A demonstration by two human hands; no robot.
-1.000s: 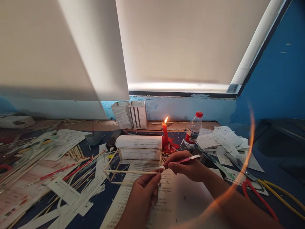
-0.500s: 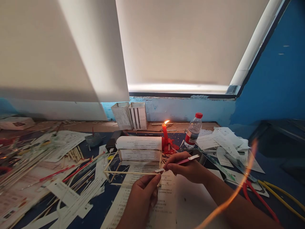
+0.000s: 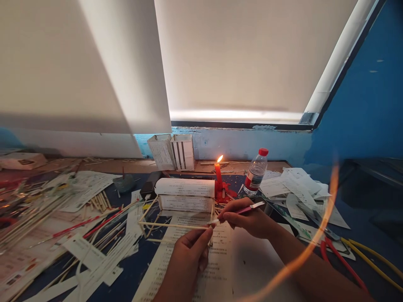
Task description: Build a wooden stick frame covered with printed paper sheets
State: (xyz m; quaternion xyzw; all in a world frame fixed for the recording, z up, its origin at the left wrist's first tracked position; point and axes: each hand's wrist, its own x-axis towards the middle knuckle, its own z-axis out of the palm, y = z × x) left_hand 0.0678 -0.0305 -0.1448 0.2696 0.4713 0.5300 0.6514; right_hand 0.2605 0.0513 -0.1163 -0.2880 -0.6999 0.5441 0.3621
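My left hand [image 3: 190,256] is closed at the near right corner of a frame of thin wooden sticks [image 3: 173,225], pinching it between thumb and fingers. Paper printed with text covers the frame's far side [image 3: 186,203]. Held like a pen in my right hand [image 3: 247,220] is a slim pink-handled tool [image 3: 244,209] with flat, pale ends. Its near end is at the pinched corner, just above my left fingertips; whether it touches the stick I cannot tell. Beneath lies a printed sheet [image 3: 217,268].
A lit red candle [image 3: 218,173] stands in melted wax behind the frame, close to my right hand. Beside it is a water bottle [image 3: 255,172]. Loose sticks and paper scraps [image 3: 91,256] litter the left; papers [image 3: 296,184] and yellow-handled pliers or scissors [image 3: 371,256] lie right.
The tool's near end has shifted slightly up and right at the corner, with my right hand turning a little. My left hand keeps its hold on the frame.
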